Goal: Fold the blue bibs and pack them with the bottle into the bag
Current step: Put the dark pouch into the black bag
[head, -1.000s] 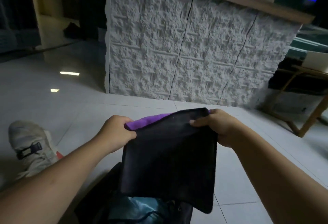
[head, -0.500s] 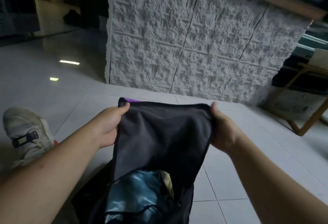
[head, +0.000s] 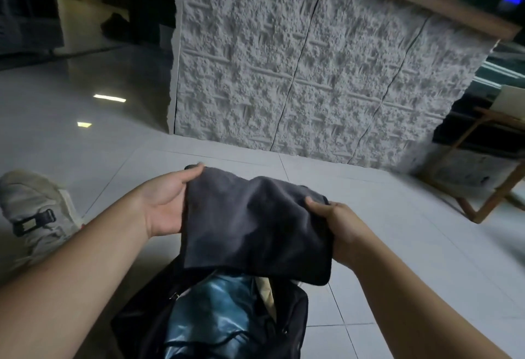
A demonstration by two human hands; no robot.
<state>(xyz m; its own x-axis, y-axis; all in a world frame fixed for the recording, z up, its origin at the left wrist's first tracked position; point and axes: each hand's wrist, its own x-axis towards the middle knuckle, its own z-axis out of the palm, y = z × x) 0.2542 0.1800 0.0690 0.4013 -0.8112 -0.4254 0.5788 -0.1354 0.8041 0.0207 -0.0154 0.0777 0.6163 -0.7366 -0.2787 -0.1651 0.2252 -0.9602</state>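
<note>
Head view is showing a person sitting on the tiled floor (head: 383, 245), both hands holding a dark cloth, likely one of the bibs (head: 255, 222), though it is reading dark grey in this dim light, not clearly blue. Left hand (head: 167, 202) is gripping the cloth's upper left corner, palm turned up, thumb on top near the corner; the other fingers are hidden under the fabric. Right hand (head: 338, 225) is pinching the right edge, thumb on top, other fingers hidden behind the cloth. Cloth is hanging between the two hands, sagging a bit in the middle, lower edge drooping just over the bag (head: 289, 319). Holding it by two sides is probably keeping it spread flat for a fold, or lining it up to go down into the bag.

Bag is black, sitting open on the floor right below the cloth, close to the person. Something shiny blue-teal (head: 210, 319) is already lying inside, with a pale strip (head: 265, 293) next to it; cannot tell whether this is a folded bib, the bottle, or a lining. No bottle is clearly showing.

Shoe (head: 34, 213) is lying on the floor at far left. Textured white wall panel (head: 298, 68) is standing ahead, wooden stand (head: 488, 188) at right.

Judging stage: cloth is in hand, not yet packed.
</note>
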